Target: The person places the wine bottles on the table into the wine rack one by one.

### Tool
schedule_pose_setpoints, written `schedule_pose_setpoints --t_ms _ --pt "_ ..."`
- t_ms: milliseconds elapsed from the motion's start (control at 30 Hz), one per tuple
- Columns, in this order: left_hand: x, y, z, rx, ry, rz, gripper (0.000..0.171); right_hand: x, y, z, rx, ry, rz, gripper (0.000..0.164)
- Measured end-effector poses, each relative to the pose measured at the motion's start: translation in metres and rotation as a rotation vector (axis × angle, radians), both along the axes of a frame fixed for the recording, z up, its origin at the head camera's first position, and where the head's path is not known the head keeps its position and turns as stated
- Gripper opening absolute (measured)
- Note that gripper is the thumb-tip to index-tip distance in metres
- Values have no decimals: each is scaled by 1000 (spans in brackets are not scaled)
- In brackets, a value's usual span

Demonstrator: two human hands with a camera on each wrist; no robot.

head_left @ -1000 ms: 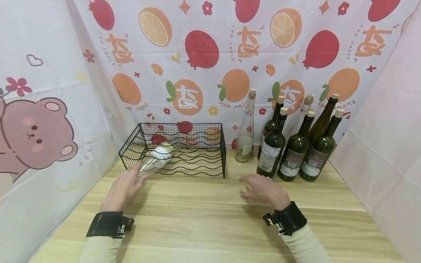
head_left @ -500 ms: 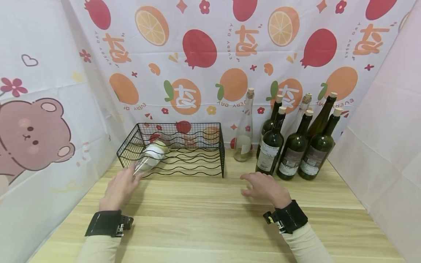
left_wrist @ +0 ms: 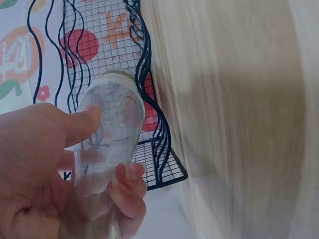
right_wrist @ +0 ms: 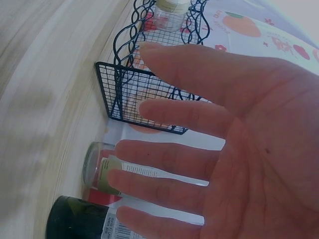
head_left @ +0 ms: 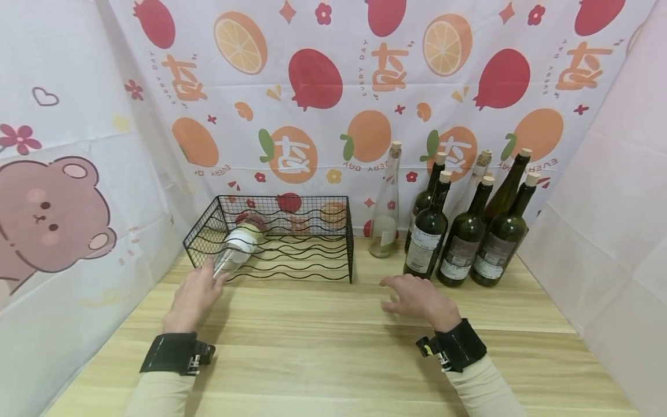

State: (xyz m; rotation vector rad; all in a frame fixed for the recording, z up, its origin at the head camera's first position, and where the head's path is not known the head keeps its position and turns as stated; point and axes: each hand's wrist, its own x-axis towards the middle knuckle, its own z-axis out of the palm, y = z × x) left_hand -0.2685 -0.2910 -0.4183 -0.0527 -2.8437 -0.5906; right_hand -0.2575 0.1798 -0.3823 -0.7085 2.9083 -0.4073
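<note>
In the head view my left hand (head_left: 193,298) holds a clear glass bottle (head_left: 242,239) at the rack's front left. The bottle tilts into the black wire wine rack (head_left: 312,277), base toward the back and neck toward me. Up close in the left wrist view, the thumb and curled fingers of the left hand (left_wrist: 37,169) grip the clear bottle (left_wrist: 112,117); its mouth is out of sight. My right hand (head_left: 419,298) hovers in front of the dark bottles with nothing in it. The right wrist view shows the right hand (right_wrist: 254,129) with its fingers extended and spread.
Right of the rack stands a corked clear bottle (head_left: 384,231). Beside it are several corked dark green wine bottles (head_left: 428,234) and another clear bottle (head_left: 476,176), partly hidden. A printed cloth (head_left: 323,139) hangs behind the wooden table (head_left: 312,347).
The clear bottle in my left hand has shifted left, its base swinging to point more straight back within the rack. My right hand has stayed almost still.
</note>
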Motion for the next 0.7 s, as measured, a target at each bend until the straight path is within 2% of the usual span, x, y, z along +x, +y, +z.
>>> schedule_pose_setpoints --t_ms 267,500,700 --pt "2 -1 3 30 -37 28 71 0 1 1 5 2 -13 50" --pt "1 -1 -2 66 -48 58 71 0 3 2 20 9 -12 52" --pt "-4 1 -7 68 -33 102 62 -2 3 2 13 13 1 51"
